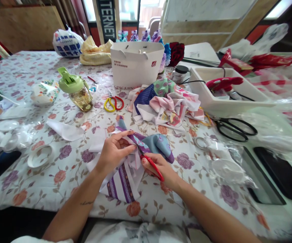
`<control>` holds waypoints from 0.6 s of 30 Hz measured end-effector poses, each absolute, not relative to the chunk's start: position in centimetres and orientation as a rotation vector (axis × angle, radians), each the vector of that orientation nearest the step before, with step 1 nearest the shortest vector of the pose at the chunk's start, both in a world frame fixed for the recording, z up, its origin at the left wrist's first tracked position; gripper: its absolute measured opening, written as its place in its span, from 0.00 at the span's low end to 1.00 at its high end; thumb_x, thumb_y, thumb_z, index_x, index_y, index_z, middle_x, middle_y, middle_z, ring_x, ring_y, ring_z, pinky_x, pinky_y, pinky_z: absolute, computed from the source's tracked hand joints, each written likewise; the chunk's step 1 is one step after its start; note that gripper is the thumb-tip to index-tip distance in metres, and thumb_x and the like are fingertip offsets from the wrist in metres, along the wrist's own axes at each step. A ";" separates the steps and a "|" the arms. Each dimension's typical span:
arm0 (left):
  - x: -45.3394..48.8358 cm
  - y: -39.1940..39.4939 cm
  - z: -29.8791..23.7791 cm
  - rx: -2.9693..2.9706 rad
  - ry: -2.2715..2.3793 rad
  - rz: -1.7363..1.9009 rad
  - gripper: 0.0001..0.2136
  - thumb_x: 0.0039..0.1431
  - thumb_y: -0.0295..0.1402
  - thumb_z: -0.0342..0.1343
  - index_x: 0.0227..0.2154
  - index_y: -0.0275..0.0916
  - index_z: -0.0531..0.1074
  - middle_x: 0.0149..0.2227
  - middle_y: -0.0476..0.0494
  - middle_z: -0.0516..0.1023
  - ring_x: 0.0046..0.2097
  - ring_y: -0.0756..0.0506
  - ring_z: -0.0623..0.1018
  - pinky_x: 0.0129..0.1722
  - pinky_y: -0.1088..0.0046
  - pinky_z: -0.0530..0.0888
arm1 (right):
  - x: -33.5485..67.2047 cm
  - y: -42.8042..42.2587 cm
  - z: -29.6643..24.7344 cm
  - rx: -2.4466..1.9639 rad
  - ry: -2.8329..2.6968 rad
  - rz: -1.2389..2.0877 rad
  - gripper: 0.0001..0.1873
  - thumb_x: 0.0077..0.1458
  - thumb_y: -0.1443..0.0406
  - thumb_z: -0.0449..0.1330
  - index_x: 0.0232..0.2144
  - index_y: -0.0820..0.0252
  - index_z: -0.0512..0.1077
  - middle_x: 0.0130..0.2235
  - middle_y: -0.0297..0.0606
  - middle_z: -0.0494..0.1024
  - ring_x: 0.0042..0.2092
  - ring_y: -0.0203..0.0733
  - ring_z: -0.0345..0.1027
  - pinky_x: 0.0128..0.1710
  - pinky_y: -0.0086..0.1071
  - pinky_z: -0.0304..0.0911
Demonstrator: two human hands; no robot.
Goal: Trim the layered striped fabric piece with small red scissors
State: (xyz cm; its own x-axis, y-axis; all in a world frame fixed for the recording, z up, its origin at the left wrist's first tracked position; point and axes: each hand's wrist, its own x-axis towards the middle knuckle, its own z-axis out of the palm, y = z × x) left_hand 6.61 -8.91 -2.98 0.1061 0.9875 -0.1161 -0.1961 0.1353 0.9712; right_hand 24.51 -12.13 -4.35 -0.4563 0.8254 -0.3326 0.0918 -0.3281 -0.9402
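My left hand [115,148] pinches a folded piece of purple, blue and white patterned fabric [125,175] against the floral tablecloth [59,168]. My right hand [162,170] is closed round the red handles of small scissors [151,163], whose blades point up-left into the fabric beside my left fingers. The fabric's blue end [161,143] bunches up to the right of the blades.
A heap of fabric scraps [166,103] lies ahead, behind it a white paper bag [136,64]. Yellow-red scissors [113,103], a green-lidded bottle [77,89], black scissors [233,128], a white tray [224,98], a tape roll [41,156] and plastic wrappers [224,158] surround me.
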 end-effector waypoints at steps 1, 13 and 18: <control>6.6 -8.9 -2.9 1.013 1.055 1.135 0.21 0.42 0.26 0.70 0.44 0.34 0.78 0.27 0.48 0.81 0.30 0.48 0.79 0.33 0.76 0.76 | 24.5 -12.1 -4.4 -1.200 -1.385 1.836 0.30 0.50 0.41 0.61 0.20 0.56 0.55 0.18 0.24 0.53 0.20 0.30 0.41 0.20 0.29 0.38; 6.4 -9.0 -3.2 1.016 1.049 1.125 0.22 0.43 0.27 0.70 0.45 0.34 0.78 0.27 0.48 0.80 0.30 0.50 0.78 0.32 0.78 0.75 | 24.5 -12.3 -4.3 -1.203 -1.392 1.816 0.30 0.52 0.41 0.59 0.19 0.56 0.53 0.18 0.24 0.53 0.20 0.30 0.41 0.19 0.29 0.37; 6.4 -9.0 -3.1 1.030 1.059 1.112 0.22 0.44 0.26 0.69 0.46 0.34 0.77 0.26 0.50 0.79 0.28 0.52 0.76 0.30 0.81 0.74 | 24.4 -12.3 -4.5 -1.200 -1.394 1.802 0.31 0.51 0.40 0.59 0.19 0.56 0.54 0.17 0.24 0.53 0.20 0.30 0.41 0.19 0.29 0.37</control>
